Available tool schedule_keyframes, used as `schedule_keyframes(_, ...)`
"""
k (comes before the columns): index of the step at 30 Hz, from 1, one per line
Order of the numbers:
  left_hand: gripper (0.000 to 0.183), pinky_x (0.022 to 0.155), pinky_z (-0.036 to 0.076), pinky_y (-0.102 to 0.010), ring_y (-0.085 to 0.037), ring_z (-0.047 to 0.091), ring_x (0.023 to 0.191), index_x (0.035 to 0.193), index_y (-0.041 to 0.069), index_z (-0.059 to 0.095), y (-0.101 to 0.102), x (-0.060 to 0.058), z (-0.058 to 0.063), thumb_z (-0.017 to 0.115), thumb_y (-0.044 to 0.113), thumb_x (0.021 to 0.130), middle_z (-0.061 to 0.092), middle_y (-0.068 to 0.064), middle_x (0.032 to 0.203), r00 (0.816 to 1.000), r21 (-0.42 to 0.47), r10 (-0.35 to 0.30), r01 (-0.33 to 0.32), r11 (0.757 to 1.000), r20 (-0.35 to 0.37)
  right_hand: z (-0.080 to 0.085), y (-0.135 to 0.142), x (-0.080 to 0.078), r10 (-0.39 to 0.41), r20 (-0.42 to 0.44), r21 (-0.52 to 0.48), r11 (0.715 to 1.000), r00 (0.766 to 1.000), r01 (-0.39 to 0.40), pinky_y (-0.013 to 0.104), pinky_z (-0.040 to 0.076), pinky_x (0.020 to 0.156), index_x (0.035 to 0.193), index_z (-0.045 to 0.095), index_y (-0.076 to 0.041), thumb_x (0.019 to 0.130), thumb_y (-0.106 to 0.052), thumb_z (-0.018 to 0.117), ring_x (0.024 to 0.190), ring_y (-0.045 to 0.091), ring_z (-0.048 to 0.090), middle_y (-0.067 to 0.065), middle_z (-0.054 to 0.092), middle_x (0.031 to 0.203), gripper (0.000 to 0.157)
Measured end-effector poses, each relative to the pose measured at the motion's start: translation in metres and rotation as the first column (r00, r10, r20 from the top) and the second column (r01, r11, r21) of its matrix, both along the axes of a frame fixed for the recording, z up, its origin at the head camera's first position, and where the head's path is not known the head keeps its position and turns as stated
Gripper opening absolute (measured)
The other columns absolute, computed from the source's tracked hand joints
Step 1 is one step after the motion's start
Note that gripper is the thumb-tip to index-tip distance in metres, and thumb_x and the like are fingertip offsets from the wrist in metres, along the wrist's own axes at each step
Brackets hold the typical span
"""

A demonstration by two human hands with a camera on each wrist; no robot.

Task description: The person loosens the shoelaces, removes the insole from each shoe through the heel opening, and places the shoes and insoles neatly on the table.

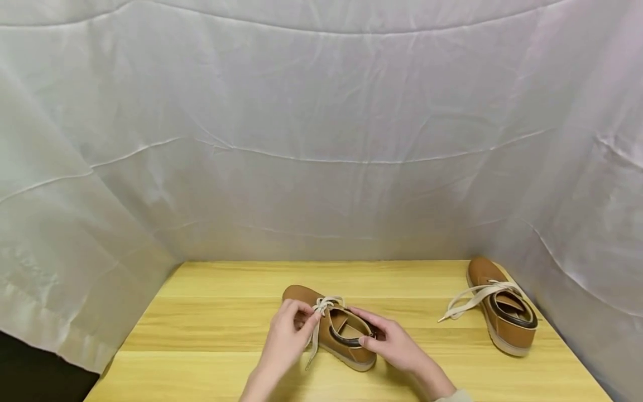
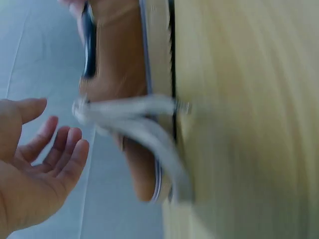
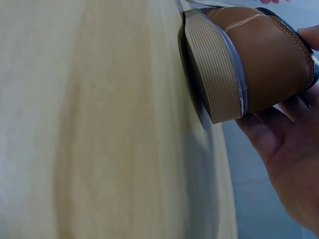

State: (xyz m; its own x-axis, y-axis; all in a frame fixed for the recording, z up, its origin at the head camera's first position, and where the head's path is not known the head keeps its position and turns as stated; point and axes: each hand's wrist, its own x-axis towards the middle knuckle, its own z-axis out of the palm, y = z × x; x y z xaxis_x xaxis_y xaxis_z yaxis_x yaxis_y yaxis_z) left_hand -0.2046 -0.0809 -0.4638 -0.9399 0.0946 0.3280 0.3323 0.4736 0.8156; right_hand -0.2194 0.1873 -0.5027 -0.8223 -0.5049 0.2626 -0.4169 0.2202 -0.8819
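A brown lace-up shoe [image 1: 300, 296] with a dark padded collar stands on the wooden table, toe pointing to the back left. Its cream laces [image 1: 326, 303] are tied in a bow, and loose ends hang over the side. My left hand [image 1: 291, 330] is beside the bow; in the left wrist view, its relaxed fingers [image 2: 75, 162] and thumb are apart with nothing between them, close to the blurred lace [image 2: 134, 107]. With my right hand [image 1: 394, 341] I hold the shoe's heel end, thumb at the collar and fingers along the far side.
A second brown shoe [image 1: 514, 335] stands at the table's right side, its cream laces [image 1: 472, 301] untied and trailing left. Pale grey cloth [image 1: 321, 195] hangs behind the table [image 1: 201, 324] and on both sides. A dark gap shows at the lower left.
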Motion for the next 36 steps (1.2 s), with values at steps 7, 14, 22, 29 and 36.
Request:
schedule_keyframes(7,0.039,0.11,0.048,-0.054,-0.026,0.06,0.126,0.12,0.015,0.07,-0.039,-0.008,0.0,0.085,0.019,0.085,0.065,0.004,0.127,0.998,-0.161,-0.042,0.034,0.986,-0.047,0.001,-0.003,-0.001,0.031,0.045,0.006,0.999,0.999,-0.031,0.026,0.051,0.104,0.154,0.05,-0.009,0.094,-0.001,0.062,0.126,0.033,0.06,0.022,0.052,0.152,0.061)
schedule_keyframes(14,0.061,0.117,0.035,-0.063,-0.037,0.049,0.14,0.136,0.01,0.065,-0.052,-0.013,-0.003,0.088,0.022,0.081,0.056,-0.005,0.15,0.985,-0.245,-0.17,0.167,0.955,0.009,0.005,-0.001,-0.007,0.085,0.074,0.021,0.996,0.994,-0.086,0.021,0.043,0.109,0.153,0.053,-0.011,0.094,-0.003,0.06,0.131,0.023,0.057,0.017,0.055,0.151,0.06)
schedule_keyframes(22,0.07,0.117,0.033,-0.065,-0.041,0.043,0.143,0.141,0.011,0.063,-0.057,-0.011,-0.01,0.09,0.02,0.077,0.054,-0.009,0.152,0.957,-0.312,-0.276,0.29,0.905,0.087,0.006,-0.001,-0.013,0.245,0.117,-0.08,0.968,0.962,-0.237,0.027,0.048,0.108,0.152,0.051,-0.003,0.091,0.004,0.053,0.132,0.02,0.056,0.024,0.05,0.154,0.062)
schedule_keyframes(29,0.073,0.113,0.038,-0.065,-0.038,0.051,0.135,0.138,0.014,0.065,-0.06,-0.008,-0.013,0.094,0.026,0.073,0.062,-0.004,0.142,0.949,-0.304,-0.302,0.315,0.899,0.089,0.009,0.0,-0.015,0.26,0.079,-0.048,0.965,0.962,-0.256,0.022,0.042,0.111,0.15,0.054,-0.003,0.088,0.002,0.055,0.134,0.014,0.054,0.019,0.054,0.152,0.062)
schedule_keyframes(36,0.069,0.111,0.042,-0.06,-0.031,0.054,0.13,0.133,0.021,0.067,-0.066,-0.011,-0.017,0.094,0.034,0.071,0.065,0.006,0.137,0.948,-0.307,-0.312,0.316,0.898,0.062,0.009,0.0,-0.019,0.263,0.135,-0.049,0.965,0.955,-0.259,0.027,0.048,0.108,0.151,0.054,-0.006,0.088,0.0,0.055,0.129,0.024,0.059,0.018,0.053,0.153,0.063)
